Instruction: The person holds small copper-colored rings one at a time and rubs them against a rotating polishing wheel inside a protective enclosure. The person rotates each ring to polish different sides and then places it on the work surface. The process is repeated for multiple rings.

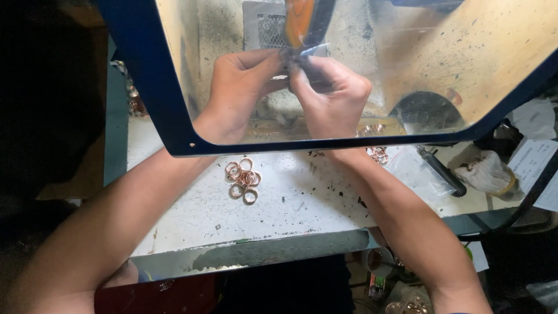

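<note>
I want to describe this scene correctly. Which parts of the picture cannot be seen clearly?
Head view only:
- The small item pinched between left hand and right hand: fingers cover it and the glare on the clear shield blurs it.
- Orange tool: cut off by the top edge.
- Left side: too dark.

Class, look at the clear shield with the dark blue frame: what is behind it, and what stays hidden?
Behind the clear shield, the left hand and right hand pinch something small below an orange tool. Their fingers hide the item, so its kind cannot be told.
</note>
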